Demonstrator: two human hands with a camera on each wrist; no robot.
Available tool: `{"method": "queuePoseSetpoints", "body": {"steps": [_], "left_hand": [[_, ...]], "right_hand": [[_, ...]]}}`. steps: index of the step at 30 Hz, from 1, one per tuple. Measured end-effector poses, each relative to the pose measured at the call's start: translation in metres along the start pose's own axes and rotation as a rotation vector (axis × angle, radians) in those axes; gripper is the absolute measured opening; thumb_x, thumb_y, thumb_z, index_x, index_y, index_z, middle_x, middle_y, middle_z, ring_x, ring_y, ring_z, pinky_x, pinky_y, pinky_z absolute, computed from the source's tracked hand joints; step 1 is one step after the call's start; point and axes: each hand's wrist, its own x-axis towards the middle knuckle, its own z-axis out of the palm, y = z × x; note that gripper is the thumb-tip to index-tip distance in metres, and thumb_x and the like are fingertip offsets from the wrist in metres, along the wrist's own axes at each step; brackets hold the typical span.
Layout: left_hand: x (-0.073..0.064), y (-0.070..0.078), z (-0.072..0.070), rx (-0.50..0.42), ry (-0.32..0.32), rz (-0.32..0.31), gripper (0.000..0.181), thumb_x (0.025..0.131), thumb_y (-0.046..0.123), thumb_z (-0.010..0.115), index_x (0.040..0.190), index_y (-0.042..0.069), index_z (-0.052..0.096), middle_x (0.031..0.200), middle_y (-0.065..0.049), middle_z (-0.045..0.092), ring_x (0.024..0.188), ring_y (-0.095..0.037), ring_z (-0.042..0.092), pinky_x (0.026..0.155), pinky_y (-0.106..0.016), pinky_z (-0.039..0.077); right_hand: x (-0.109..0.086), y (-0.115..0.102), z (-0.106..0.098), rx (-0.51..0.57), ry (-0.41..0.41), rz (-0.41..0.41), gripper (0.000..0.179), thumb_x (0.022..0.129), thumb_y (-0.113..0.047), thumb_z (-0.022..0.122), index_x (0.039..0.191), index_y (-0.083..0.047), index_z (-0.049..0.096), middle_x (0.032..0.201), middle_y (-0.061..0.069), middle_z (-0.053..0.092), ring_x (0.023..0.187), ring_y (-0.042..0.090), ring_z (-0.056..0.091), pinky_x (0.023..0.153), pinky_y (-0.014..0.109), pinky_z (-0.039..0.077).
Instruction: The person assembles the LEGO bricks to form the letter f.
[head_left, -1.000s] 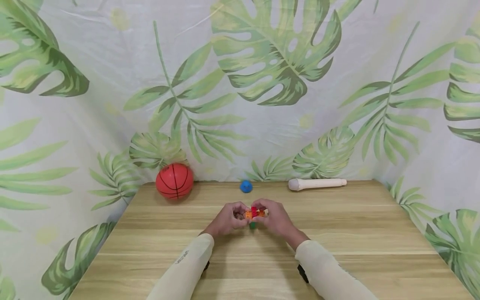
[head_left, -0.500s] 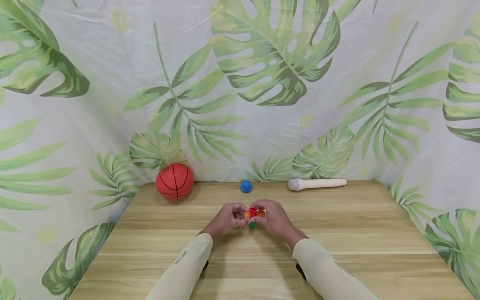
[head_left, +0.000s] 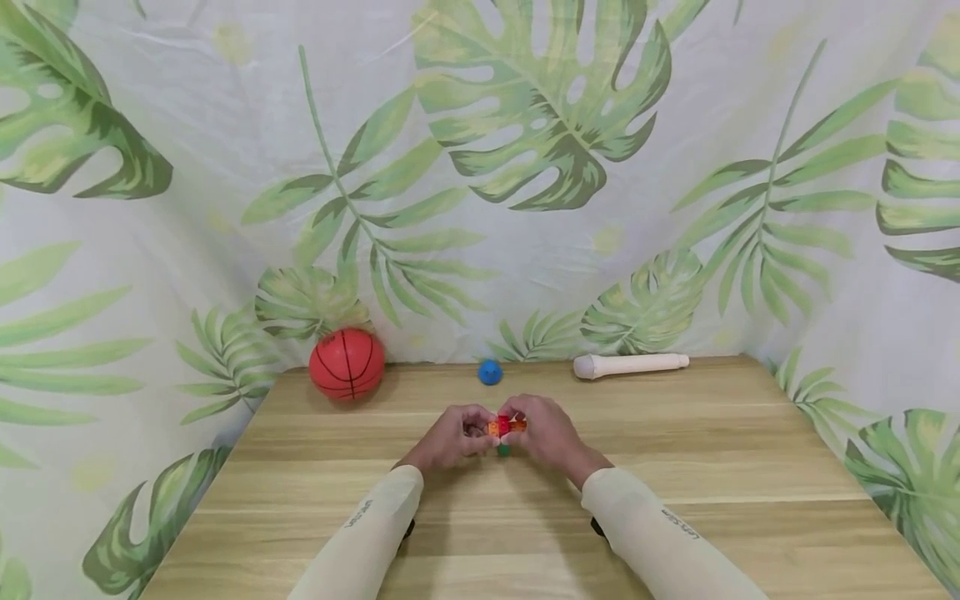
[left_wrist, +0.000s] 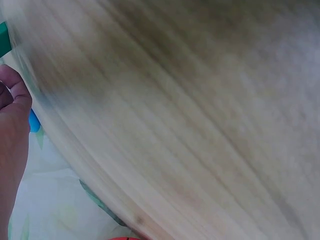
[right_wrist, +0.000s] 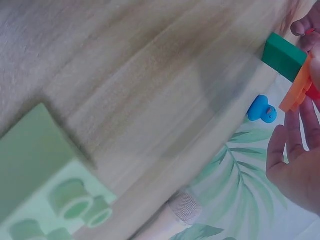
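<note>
In the head view both hands meet over the middle of the table around a small cluster of toy building bricks. My left hand (head_left: 452, 435) pinches the cluster's left side, at an orange brick (head_left: 492, 429). From the other side, the thumb and fingers of my right hand (head_left: 547, 429) grip it by the red brick (head_left: 504, 424). Below these juts a green brick (head_left: 503, 450), plainer in the right wrist view as a green block (right_wrist: 284, 56) against a flat orange piece (right_wrist: 295, 92). The left wrist view catches only part of the left hand (left_wrist: 14, 115). Fingers hide much of the cluster.
Along the table's back edge stand a red toy basketball (head_left: 347, 364), a blue rubber duck (head_left: 490, 372) and a white microphone (head_left: 630, 365). A large pale green studded brick (right_wrist: 45, 175) lies close to the right wrist camera. A leaf-print cloth (head_left: 525, 275) hangs behind.
Both hands keep their hold on the brick cluster at nearly the same spot. The right forearm has edged slightly left, and the head view has shifted a little.
</note>
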Motion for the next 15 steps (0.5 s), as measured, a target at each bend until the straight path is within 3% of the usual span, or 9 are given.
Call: {"method": "queuePoseSetpoints", "body": {"steps": [9,15], "left_hand": [[-0.0013,0.0007,0.0013,-0.011,-0.001,-0.013,0.022,0.097,0.003,0.077,0.118,-0.004,0.073,0.096,-0.012,0.073,0.08,-0.012,0.062,0.065,-0.018,0.052],[-0.0012,0.0023,0.0005,0.006,0.002,0.003,0.023,0.097,0.003,0.078,0.117,-0.006,0.072,0.095,-0.011,0.072,0.08,-0.011,0.061,0.064,-0.018,0.051]], "right_hand": [[-0.002,-0.0006,0.0041,0.021,0.021,0.014,0.024,0.085,-0.005,0.089,0.106,-0.009,0.078,0.104,0.005,0.079,0.094,0.019,0.069,0.087,0.039,0.059],[-0.0045,0.0014,0.0067,0.052,0.023,0.03,0.028,0.086,-0.002,0.088,0.113,-0.006,0.078,0.113,0.009,0.079,0.107,0.024,0.072,0.097,0.047,0.059]]}}
